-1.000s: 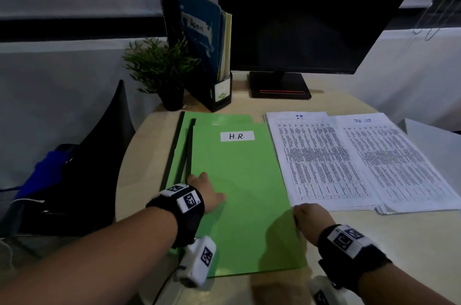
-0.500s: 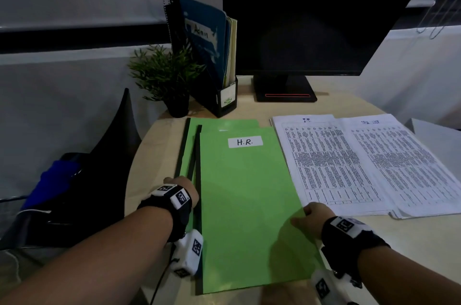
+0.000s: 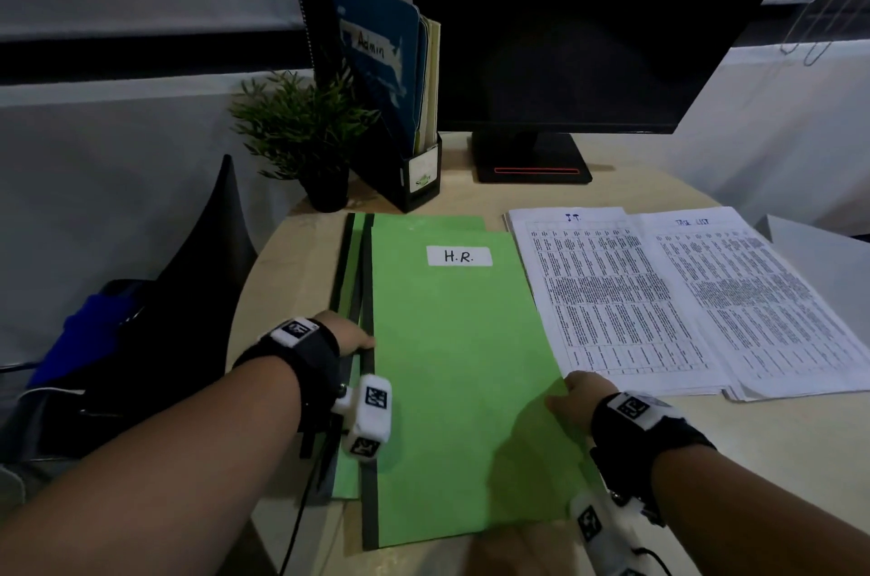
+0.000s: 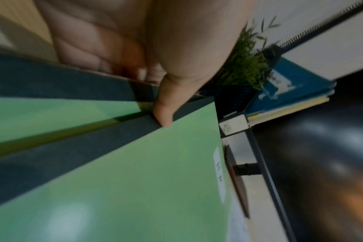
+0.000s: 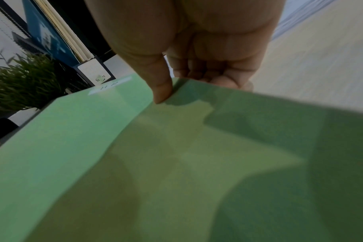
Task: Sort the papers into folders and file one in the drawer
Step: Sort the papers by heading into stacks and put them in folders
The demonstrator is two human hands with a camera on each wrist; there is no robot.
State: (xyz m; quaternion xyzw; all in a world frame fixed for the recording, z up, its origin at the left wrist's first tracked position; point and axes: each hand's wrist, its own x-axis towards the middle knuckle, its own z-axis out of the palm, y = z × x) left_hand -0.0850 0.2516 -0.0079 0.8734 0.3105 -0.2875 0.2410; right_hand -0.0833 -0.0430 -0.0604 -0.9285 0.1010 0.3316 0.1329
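A green folder labelled H.R. (image 3: 463,368) lies on top of two more green folders (image 3: 353,274) with dark spines, on the round beige table (image 3: 753,448). My left hand (image 3: 358,341) pinches the top folder's dark spine, thumb (image 4: 163,113) on top and fingers underneath. My right hand (image 3: 573,393) pinches the folder's right edge near the front. In the right wrist view the thumb (image 5: 160,88) presses on the green cover (image 5: 155,163) and the fingers curl below it. Two stacks of printed papers, headed I.T. (image 3: 607,297) and Task List (image 3: 758,297), lie right of the folders.
A dark monitor (image 3: 588,34) stands at the back. Left of it are a black file holder (image 3: 419,175) with a blue Admin folder (image 3: 376,52) and a small potted plant (image 3: 306,137). A black chair (image 3: 197,293) holding something blue stands off the table's left edge.
My left hand has slid off the green cover leftward to the folder's spine edge and taken hold of it. My right hand stays at the right edge.
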